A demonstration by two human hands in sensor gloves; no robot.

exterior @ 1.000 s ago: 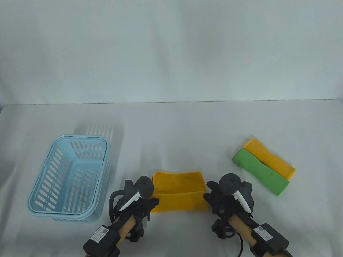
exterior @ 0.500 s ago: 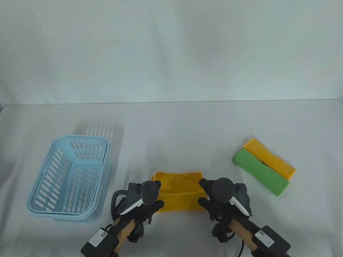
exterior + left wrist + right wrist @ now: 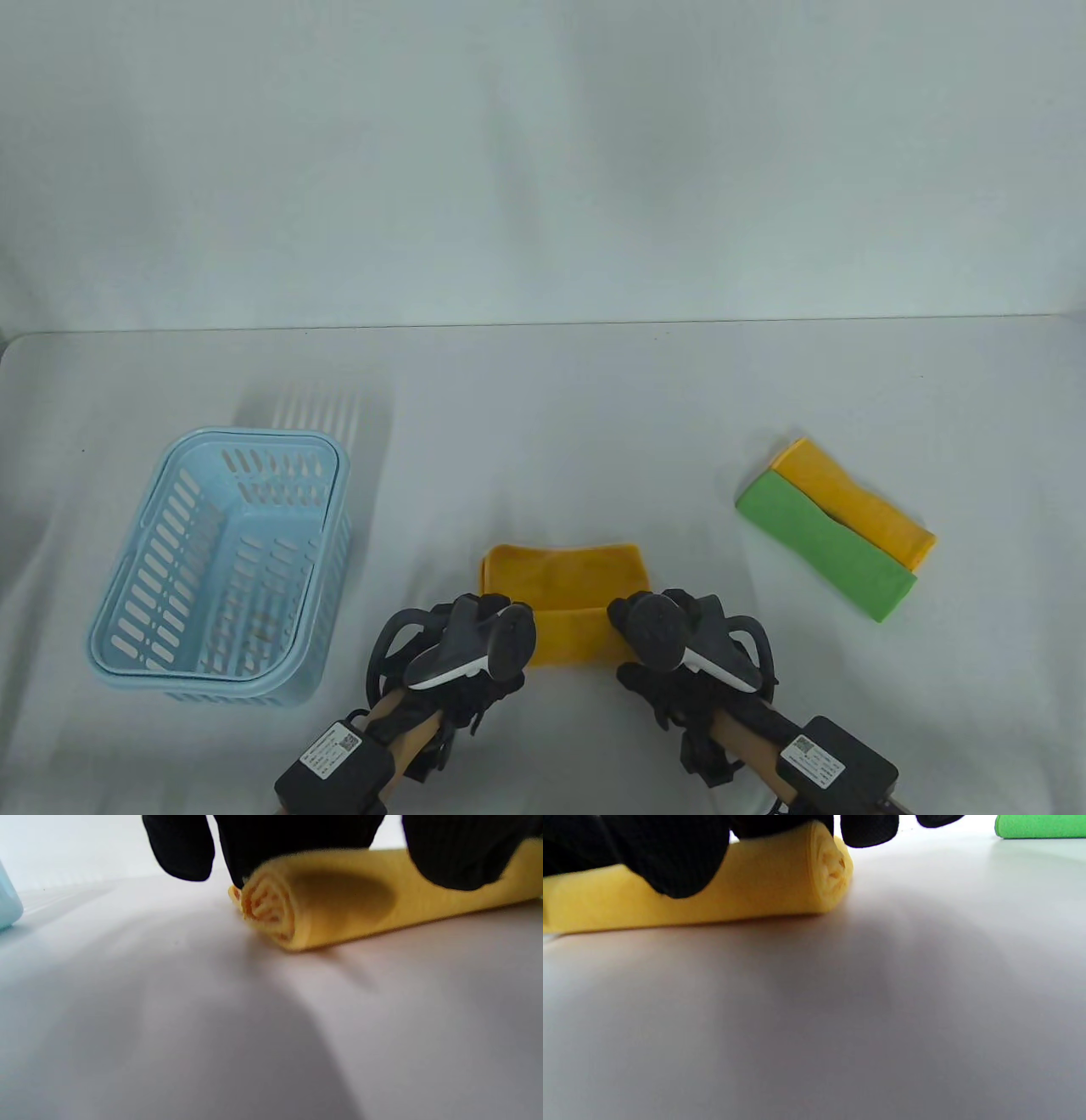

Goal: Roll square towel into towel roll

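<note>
**Two hands on one half-made roll, flat cloth waiting beyond**

Table view: Both hands sat at the ends of the yellow towel (image 3: 567,598), the left hand (image 3: 475,649) at its left end and the right hand (image 3: 679,649) at its right, each about equally near. The rolled part lay nearest the person with its long axis running left to right across the worktop (image 3: 543,399); the unrolled flat lay directly beyond it, away from the person. I judged that the coming push would go straight forward over that flat. Against the picture a second earlier, both hands had closed inward toward the towel's middle and tipped forward, and less of the near yellow strip showed between them. The blue basket (image 3: 222,567) on the left and the green folded towel (image 3: 825,548) with the yellow folded towel (image 3: 853,503) beside it on the right had not shifted.

Left wrist view: Gloved fingers (image 3: 458,853) came down over the top of the roll (image 3: 360,899), curled onto it; the grip was narrow and held the cloth. The spiral end faced the camera, several layers deep, and the roll rested on the worktop. A corner of the basket (image 3: 8,899) showed at the left edge.

Right wrist view: Fingers (image 3: 674,857) draped over the roll (image 3: 763,887) near its right end, again curled onto the cloth, while the outer fingertips hung just past that end and touched nothing. The roll lay on the worktop, its end spiral visible. The green towel (image 3: 1039,825) sat well apart at the top right.
</note>
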